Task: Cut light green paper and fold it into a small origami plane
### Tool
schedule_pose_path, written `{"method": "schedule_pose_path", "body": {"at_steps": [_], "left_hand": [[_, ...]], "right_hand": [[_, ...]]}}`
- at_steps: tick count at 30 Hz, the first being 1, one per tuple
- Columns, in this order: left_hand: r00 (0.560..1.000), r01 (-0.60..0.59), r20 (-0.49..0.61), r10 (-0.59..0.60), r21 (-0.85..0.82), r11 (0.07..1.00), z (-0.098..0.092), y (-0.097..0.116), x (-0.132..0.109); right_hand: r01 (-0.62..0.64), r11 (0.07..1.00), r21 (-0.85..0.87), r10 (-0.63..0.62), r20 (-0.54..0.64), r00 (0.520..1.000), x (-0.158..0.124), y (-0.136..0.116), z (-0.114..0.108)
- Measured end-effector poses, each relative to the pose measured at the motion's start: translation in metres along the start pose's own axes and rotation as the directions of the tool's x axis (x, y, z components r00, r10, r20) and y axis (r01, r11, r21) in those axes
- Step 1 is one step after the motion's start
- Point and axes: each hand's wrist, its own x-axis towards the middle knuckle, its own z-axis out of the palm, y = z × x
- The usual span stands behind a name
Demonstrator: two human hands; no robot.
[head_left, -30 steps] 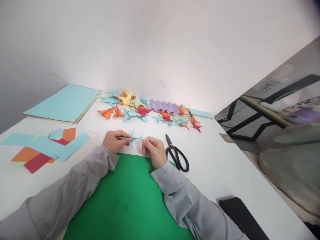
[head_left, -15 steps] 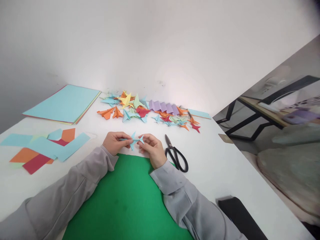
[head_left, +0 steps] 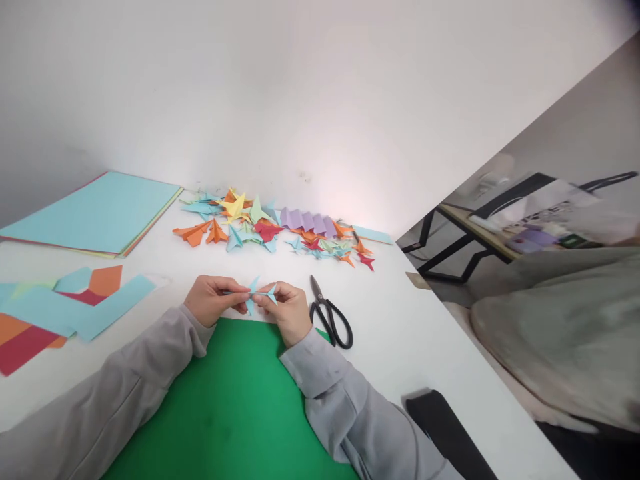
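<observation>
A small light-blue folded paper plane point(head_left: 259, 294) is pinched between both my hands just above the far edge of a green sheet point(head_left: 240, 407). My left hand point(head_left: 211, 299) grips its left end with closed fingers. My right hand point(head_left: 286, 308) pinches its right end near the tail fins. Both arms wear grey sleeves. Black scissors point(head_left: 327, 315) lie closed on the white table point(head_left: 400, 333), just right of my right hand.
A heap of folded paper planes in several colours point(head_left: 270, 230) and a purple pleated strip point(head_left: 306, 221) lie by the wall. A stack of coloured sheets point(head_left: 95, 212) sits far left, cut scraps point(head_left: 65, 303) nearer. A black object point(head_left: 445, 433) lies at the front right edge.
My right hand has closed in on the plane and now pinches its right end. The view has shifted, so everything sits further left and slightly lower in the picture.
</observation>
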Motion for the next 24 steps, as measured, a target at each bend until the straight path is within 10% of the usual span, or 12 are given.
{"method": "schedule_pose_path", "body": {"at_steps": [24], "left_hand": [[0.98, 0.048, -0.174, -0.098, -0.271, 0.961, -0.004, -0.001, 0.013]], "right_hand": [[0.105, 0.908, -0.405, -0.191, -0.179, 0.965, -0.002, -0.005, 0.004]]}}
